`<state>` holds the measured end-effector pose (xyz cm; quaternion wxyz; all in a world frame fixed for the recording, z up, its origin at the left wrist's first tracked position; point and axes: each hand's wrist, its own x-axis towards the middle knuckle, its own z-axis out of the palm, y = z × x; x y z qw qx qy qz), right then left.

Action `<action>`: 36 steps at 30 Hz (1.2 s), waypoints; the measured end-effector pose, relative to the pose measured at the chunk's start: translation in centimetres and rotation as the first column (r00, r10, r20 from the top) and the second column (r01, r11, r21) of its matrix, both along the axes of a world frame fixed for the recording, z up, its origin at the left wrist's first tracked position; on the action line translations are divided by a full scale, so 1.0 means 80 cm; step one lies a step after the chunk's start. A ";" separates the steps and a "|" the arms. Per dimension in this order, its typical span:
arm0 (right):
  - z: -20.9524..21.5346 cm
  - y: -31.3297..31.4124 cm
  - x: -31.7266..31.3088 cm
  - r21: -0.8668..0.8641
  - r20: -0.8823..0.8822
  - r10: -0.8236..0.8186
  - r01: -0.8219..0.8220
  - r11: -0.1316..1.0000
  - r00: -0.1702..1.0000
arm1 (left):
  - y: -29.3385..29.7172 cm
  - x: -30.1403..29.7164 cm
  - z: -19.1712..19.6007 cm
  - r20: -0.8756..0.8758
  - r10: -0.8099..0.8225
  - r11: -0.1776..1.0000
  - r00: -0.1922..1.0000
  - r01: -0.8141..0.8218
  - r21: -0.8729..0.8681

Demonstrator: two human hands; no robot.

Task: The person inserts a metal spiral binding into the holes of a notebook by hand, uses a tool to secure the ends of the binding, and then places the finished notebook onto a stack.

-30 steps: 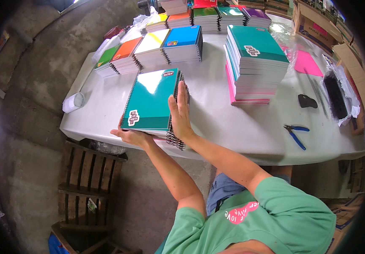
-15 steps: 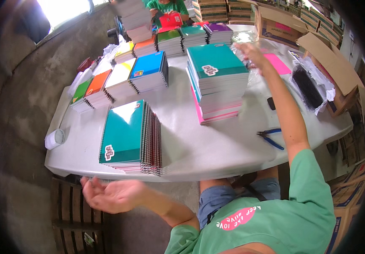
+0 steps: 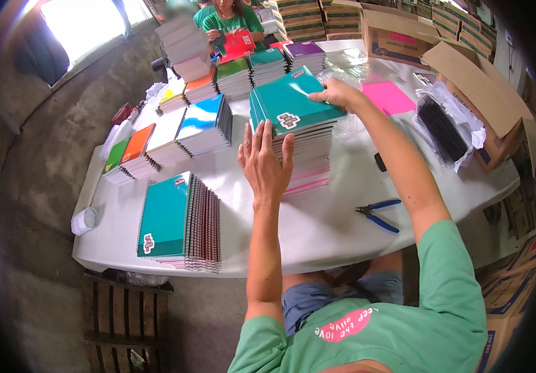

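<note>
A tall stack of notebooks with teal covers (image 3: 305, 102) stands in the middle of the table, with pink covers showing at its lower end. My left hand (image 3: 264, 163) lies along the stack's near left side, fingers stretched and fingertips at the top cover. At the far right edge, my right hand (image 3: 337, 94) grips the top notebook, its thumb on the cover and its other fingers partly hidden. Left of my left forearm is a stack of spiral-bound teal notebooks (image 3: 165, 214), black coils along its right side.
Blue-handled cutting pliers (image 3: 378, 214) lie at the right, near a pink sheet (image 3: 389, 97) and a bundle of black coils (image 3: 445, 130). Notebook stacks (image 3: 202, 127) line the left and back. An open carton (image 3: 479, 99) stands right. A person (image 3: 233, 28) across the table holds a red notebook.
My left hand has risen from below the table edge to the middle stack. My right hand has come onto the top notebook's edge, and that notebook now sits turned. The view has shifted slightly.
</note>
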<state>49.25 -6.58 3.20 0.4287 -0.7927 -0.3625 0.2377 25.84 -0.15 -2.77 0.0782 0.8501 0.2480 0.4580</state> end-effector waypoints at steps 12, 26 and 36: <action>-0.001 -0.130 -0.102 0.812 0.340 -0.383 -0.062 0.580 0.859 | 0.000 0.003 0.073 0.255 -0.177 0.892 0.951 0.264 -0.366; -0.153 -0.192 -0.239 0.747 0.149 -0.015 -0.103 0.657 0.989 | -0.101 -0.065 0.047 0.582 -0.239 0.650 0.777 0.574 -0.499; -0.158 -0.180 0.165 0.227 0.565 -0.397 0.326 0.918 0.723 | -0.152 -0.103 0.054 -0.342 -0.191 0.981 0.920 0.188 -0.042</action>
